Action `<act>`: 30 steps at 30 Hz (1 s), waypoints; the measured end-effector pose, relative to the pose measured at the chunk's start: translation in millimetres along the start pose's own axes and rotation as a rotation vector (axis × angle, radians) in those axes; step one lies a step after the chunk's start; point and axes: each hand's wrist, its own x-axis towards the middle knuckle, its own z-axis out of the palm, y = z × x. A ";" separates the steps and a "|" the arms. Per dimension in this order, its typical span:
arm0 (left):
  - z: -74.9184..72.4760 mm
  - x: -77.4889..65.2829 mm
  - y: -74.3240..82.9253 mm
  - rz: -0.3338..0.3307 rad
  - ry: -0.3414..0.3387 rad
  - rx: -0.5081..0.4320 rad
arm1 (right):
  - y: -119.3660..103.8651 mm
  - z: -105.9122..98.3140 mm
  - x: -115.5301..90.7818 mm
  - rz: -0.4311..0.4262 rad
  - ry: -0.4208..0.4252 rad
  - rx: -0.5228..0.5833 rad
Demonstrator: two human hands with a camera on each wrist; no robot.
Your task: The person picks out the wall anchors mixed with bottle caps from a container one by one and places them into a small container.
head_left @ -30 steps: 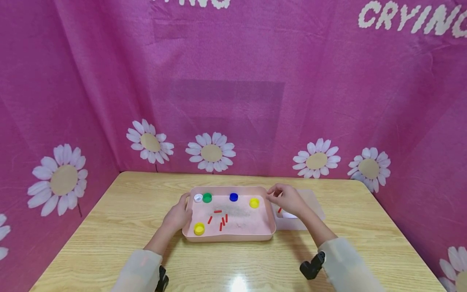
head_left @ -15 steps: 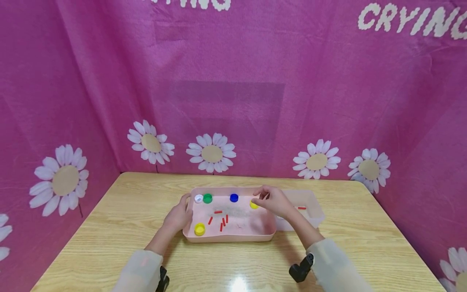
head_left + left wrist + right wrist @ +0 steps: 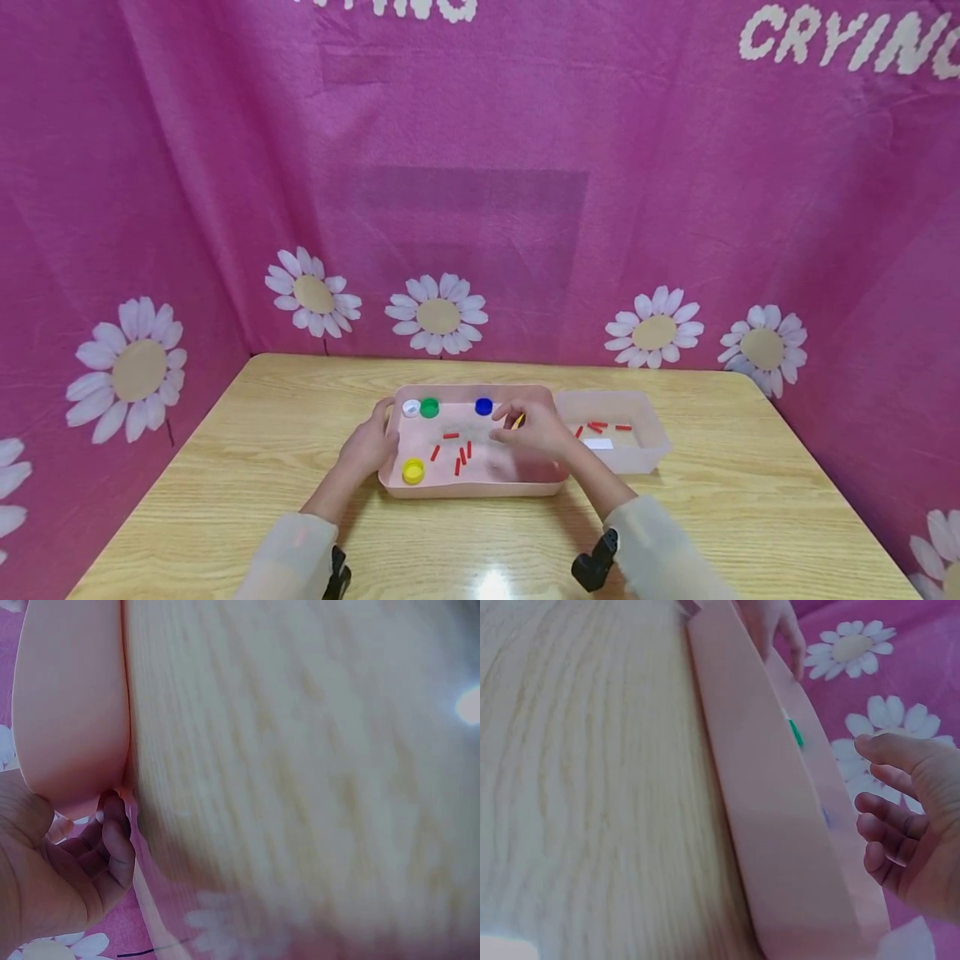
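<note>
A pink tray [image 3: 472, 490], lower center of the frame, holds one yellow cap [image 3: 413, 472], then five red sticks [image 3: 462, 456]. The left hand [image 3: 369, 442] grips its left end; the right hand [image 3: 536, 428] hovers, fingers loosely parted, half-hiding another yellow cap [image 3: 520, 421]. Right, a translucent bin [image 3: 637, 462] holds four sticks [image 3: 623, 427]; farthest, one white cap [image 3: 411, 408], one green cap [image 3: 429, 407], one blue cap [image 3: 483, 406].

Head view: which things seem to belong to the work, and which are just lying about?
Probably the work:
pink rectangular tray, held by left hand
short red sticks
small round coloured caps
translucent rectangular box

Probably background:
magenta daisy-printed cloth
pale wooden table
</note>
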 end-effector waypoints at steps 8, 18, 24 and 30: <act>1.0 1.8 -0.3 0.003 -0.002 0.002 | -0.2 16.9 -0.2 0.088 -0.082 0.023; 1.6 1.6 -1.4 0.002 0.001 -0.011 | 5.8 30.1 1.8 0.156 -0.144 0.034; 2.1 2.0 -2.2 0.012 0.004 -0.001 | 3.3 38.3 3.9 0.141 -0.148 0.009; 1.1 2.4 -2.5 0.001 0.008 -0.007 | 0.8 45.6 7.9 0.146 -0.130 -0.038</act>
